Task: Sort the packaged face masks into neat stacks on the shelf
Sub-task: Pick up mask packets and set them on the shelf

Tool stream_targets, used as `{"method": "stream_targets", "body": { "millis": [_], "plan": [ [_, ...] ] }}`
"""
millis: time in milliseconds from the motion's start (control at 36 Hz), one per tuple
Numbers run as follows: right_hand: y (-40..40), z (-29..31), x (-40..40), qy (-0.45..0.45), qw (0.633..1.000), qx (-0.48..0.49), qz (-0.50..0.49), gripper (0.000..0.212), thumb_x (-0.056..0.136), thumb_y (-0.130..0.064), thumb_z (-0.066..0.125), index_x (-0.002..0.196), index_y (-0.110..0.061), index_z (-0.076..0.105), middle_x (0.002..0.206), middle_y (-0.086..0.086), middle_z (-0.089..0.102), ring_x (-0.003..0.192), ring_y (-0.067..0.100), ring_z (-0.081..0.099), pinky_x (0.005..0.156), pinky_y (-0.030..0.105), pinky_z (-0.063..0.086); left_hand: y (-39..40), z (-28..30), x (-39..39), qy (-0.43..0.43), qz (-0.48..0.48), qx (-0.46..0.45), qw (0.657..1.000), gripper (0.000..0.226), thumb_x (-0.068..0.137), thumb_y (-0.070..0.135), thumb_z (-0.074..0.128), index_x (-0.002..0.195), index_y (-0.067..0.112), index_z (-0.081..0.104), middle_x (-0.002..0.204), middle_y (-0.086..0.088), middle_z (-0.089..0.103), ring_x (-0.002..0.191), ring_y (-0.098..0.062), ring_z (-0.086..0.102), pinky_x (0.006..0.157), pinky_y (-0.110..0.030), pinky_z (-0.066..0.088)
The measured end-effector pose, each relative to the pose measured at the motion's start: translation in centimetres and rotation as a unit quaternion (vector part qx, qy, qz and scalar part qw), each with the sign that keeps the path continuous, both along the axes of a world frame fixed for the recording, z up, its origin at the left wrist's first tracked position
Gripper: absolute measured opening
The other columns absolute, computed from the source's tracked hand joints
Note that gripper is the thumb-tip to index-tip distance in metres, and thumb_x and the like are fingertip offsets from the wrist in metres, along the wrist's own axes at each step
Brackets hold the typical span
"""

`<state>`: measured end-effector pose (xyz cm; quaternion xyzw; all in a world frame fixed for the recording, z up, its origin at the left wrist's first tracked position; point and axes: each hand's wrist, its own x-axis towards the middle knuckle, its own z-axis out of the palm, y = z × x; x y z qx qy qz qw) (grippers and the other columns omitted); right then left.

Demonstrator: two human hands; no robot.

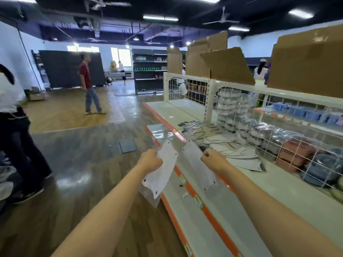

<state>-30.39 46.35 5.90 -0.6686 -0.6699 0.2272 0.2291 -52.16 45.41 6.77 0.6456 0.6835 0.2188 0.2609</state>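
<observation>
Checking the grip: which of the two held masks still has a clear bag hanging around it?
The mask in the left hand; clear plastic hangs below it. The right hand holds one without.

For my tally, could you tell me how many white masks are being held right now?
2: one white mask in the left hand's grip, one in the right hand's. More lie loose on the shelf.

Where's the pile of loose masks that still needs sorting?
In the head view, the loose masks lie scattered on the white shelf, just beyond the right hand, in front of the wire grid.
</observation>
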Motion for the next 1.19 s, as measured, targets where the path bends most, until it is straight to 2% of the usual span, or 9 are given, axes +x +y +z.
{"method": "stream_targets", "body": {
  "millis": [167,250,444,694,833,917,1000,1083,1194],
  "plan": [
    [4.8,0.7,-5.0,0.0,1.0,0.011,-0.008,0.03,0.091,-0.009,0.042,0.065,-0.017,0.029,0.061,0.0,0.034,0.053,0.012,0.031,0.046,0.026,0.02,6.2,0.7,-5.2,0.015,-0.016,0.0,1.0,0.007,0.085,0.008,0.051,0.09,0.006,0.046,0.075,-0.002,0.044,0.073,-0.018,0.046,0.05,-0.022,0.03],
    [7.4,1.1,-7.3,0.006,1.0,0.019,-0.021,0.032,0.091,-0.01,0.042,0.064,-0.018,0.028,0.061,0.0,0.032,0.053,0.013,0.029,0.046,0.026,0.019,9.2,1.2,-7.5,0.021,-0.022,0.007,1.0,0.013,0.085,0.005,0.052,0.081,0.008,0.041,0.068,0.0,0.039,0.061,-0.012,0.04,0.049,-0.021,0.029],
    [12.5,-1.6,-11.7,0.003,1.0,-0.02,0.006,0.034,0.088,-0.008,0.046,0.06,-0.017,0.031,0.059,0.0,0.032,0.051,0.013,0.029,0.048,0.026,0.021,14.8,0.3,-11.4,0.029,-0.048,0.0,0.998,0.024,0.086,0.008,0.056,0.109,0.004,0.056,0.096,-0.007,0.052,0.086,-0.02,0.049,0.071,-0.027,0.035],
    [21.8,-0.4,-12.9,-0.014,1.0,0.016,-0.013,0.036,0.087,-0.008,0.046,0.061,-0.018,0.024,0.059,0.0,0.029,0.052,0.014,0.026,0.048,0.028,0.017,23.5,0.2,-13.3,0.043,-0.044,0.001,0.998,0.01,0.081,0.003,0.058,0.086,0.011,0.057,0.091,-0.007,0.055,0.084,-0.022,0.049,0.07,-0.027,0.037],
    [27.2,-0.5,-13.1,-0.019,1.0,0.019,0.004,0.031,0.086,-0.01,0.048,0.064,-0.018,0.03,0.062,-0.003,0.033,0.054,0.011,0.028,0.049,0.025,0.02,28.7,1.3,-13.5,0.043,-0.036,0.003,0.998,0.028,0.084,0.009,0.059,0.111,0.005,0.06,0.108,-0.011,0.058,0.09,-0.022,0.051,0.075,-0.028,0.04],
    [30.4,-0.4,-13.0,0.001,1.0,0.021,0.01,0.031,0.083,-0.006,0.049,0.062,-0.017,0.03,0.061,0.001,0.032,0.054,0.013,0.028,0.051,0.028,0.02,31.6,2.1,-13.7,0.034,-0.016,0.021,0.999,0.003,0.083,0.005,0.053,0.082,0.007,0.055,0.087,-0.009,0.053,0.082,-0.023,0.049,0.07,-0.03,0.04],
    [33.1,-0.3,-13.3,0.0,1.0,0.025,0.016,0.035,0.083,-0.005,0.049,0.061,-0.018,0.026,0.06,0.001,0.028,0.055,0.013,0.026,0.052,0.03,0.018,33.8,2.3,-13.8,0.025,-0.001,0.03,0.999,0.027,0.083,0.001,0.048,0.062,0.014,0.037,0.071,-0.004,0.042,0.076,-0.022,0.042,0.07,-0.042,0.044],
    [35.4,-0.6,-13.7,-0.011,1.0,0.017,0.017,0.031,0.085,-0.008,0.05,0.063,-0.017,0.029,0.06,0.0,0.031,0.056,0.013,0.028,0.051,0.028,0.019,35.9,1.8,-14.0,0.026,-0.007,0.014,1.0,0.015,0.084,0.0,0.047,0.074,0.01,0.042,0.073,-0.003,0.041,0.077,-0.02,0.042,0.085,-0.044,0.048],
    [38.7,-1.2,-14.8,-0.021,1.0,0.01,0.014,0.028,0.084,-0.01,0.051,0.064,-0.017,0.033,0.063,0.002,0.035,0.061,0.016,0.034,0.051,0.027,0.022,39.5,0.8,-14.9,0.019,-0.018,0.008,1.0,0.009,0.086,0.003,0.049,0.091,0.009,0.047,0.087,-0.006,0.047,0.084,-0.02,0.046,0.074,-0.03,0.041]
  ]
}}
